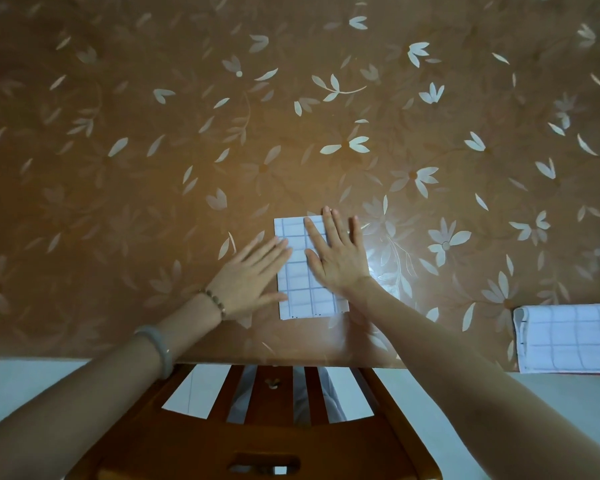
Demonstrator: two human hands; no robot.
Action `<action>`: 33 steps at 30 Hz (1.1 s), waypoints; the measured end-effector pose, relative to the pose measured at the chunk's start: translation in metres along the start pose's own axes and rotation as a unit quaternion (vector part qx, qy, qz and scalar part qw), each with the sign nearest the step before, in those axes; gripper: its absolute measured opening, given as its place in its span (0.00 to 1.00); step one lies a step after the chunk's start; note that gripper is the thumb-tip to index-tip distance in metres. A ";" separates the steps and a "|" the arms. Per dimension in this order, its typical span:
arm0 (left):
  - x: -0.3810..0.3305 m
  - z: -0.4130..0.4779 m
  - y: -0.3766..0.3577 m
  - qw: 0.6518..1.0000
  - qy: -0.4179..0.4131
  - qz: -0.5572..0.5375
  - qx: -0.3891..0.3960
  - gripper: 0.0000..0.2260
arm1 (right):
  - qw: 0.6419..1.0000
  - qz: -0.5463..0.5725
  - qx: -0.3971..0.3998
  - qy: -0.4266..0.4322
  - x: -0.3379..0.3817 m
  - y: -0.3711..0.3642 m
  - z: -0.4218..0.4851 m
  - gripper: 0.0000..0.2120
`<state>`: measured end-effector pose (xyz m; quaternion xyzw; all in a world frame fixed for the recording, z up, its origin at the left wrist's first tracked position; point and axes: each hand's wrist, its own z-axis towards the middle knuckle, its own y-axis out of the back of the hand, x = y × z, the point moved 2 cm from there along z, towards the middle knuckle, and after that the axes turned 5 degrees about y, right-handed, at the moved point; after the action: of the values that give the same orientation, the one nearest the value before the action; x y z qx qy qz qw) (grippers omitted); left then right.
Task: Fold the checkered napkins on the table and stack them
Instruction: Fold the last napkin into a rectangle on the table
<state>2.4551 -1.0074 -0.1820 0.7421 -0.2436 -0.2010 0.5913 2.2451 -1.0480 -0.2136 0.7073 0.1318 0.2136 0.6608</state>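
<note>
1 checkered napkin (300, 292), folded small, lies near the table (222, 133) front edge under the flat left hand (250, 275) and right hand (336, 254), fingers straight, gripping nothing; 1 larger napkin (568, 336) at right likely awaits folding, and no stack shows.

White folded cloth napkin (305, 299) has thin blue-grey checks (tiny dark marks on its near edge), second white napkin (568, 337) same checks, glossy brown table cover (187, 133) cream flower-and-leaf print, wooden chair (267, 441) orange-brown, smooth bangle (161, 344) pale greenish-white.
</note>
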 end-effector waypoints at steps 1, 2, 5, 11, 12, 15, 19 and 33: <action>0.006 0.014 0.004 1.000 0.024 0.004 -0.004 0.36 | 1.000 0.000 -0.001 0.000 0.000 0.000 0.000 0.27; 0.012 0.026 0.003 0.999 0.032 0.009 0.005 0.36 | 1.000 -0.001 -0.003 0.001 0.000 0.000 0.000 0.27; 0.029 0.044 0.000 0.997 0.048 0.025 0.048 0.36 | 1.000 -0.005 0.003 0.001 -0.001 0.000 0.000 0.27; 0.020 0.037 -0.002 0.998 0.049 0.035 0.004 0.35 | 1.000 0.007 0.011 -0.007 0.000 0.000 0.000 0.27; 0.013 0.029 -0.006 0.999 0.033 0.030 0.000 0.34 | 1.000 0.009 0.006 -0.009 0.000 0.000 0.000 0.27; -0.007 0.004 -0.016 1.000 -0.006 -0.001 0.010 0.34 | 1.000 0.011 0.004 -0.009 0.000 0.001 0.000 0.27; -0.032 -0.025 -0.026 0.998 -0.017 -0.035 0.043 0.30 | 0.999 0.005 0.030 -0.014 0.001 0.004 0.000 0.27; -0.049 -0.004 0.027 0.771 0.375 -0.509 -0.077 0.19 | 0.952 0.236 -0.094 -0.170 0.009 0.043 -0.050 0.16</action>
<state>2.4146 -0.9803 -0.1542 0.7258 0.4274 -0.1965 0.5019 2.2251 -1.0042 -0.1681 0.6788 -0.1739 0.2515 0.6676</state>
